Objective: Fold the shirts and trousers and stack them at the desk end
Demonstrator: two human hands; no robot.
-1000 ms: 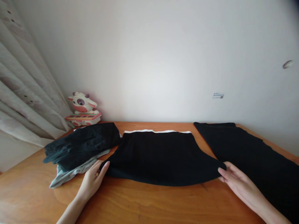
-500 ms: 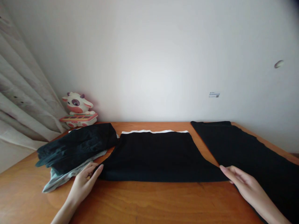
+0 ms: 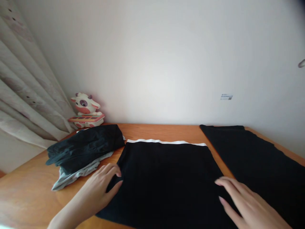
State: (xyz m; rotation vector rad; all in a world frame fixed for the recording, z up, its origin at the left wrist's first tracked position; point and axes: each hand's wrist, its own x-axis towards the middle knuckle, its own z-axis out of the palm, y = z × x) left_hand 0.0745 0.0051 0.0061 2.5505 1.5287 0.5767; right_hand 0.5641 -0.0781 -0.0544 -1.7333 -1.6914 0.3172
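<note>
A black garment [image 3: 164, 181] with a white band [image 3: 164, 142] along its far edge lies spread flat in front of me; its exact kind does not show. My left hand [image 3: 105, 184] is over its left side, thumb and fingers apart, with no cloth visibly pinched. Over the right side is my right hand [image 3: 240, 198], also with thumb and fingers parted. The garment's near edge runs toward the bottom of the view, and its near right part is hidden behind my right hand.
Left of the garment, a rumpled pile of dark clothing [image 3: 88, 146] rests on a grey cloth [image 3: 73, 178]. A second black garment [image 3: 257, 159] covers the table's right side. A toy cow with a keyboard [image 3: 87, 109] stands by the curtain [image 3: 28, 86], and a wall [image 3: 154, 63] rises behind the wooden table [image 3: 26, 187].
Both hands have let go of the black garment's near corners and opened. Its near part now reaches closer to me. The view has shifted slightly.
</note>
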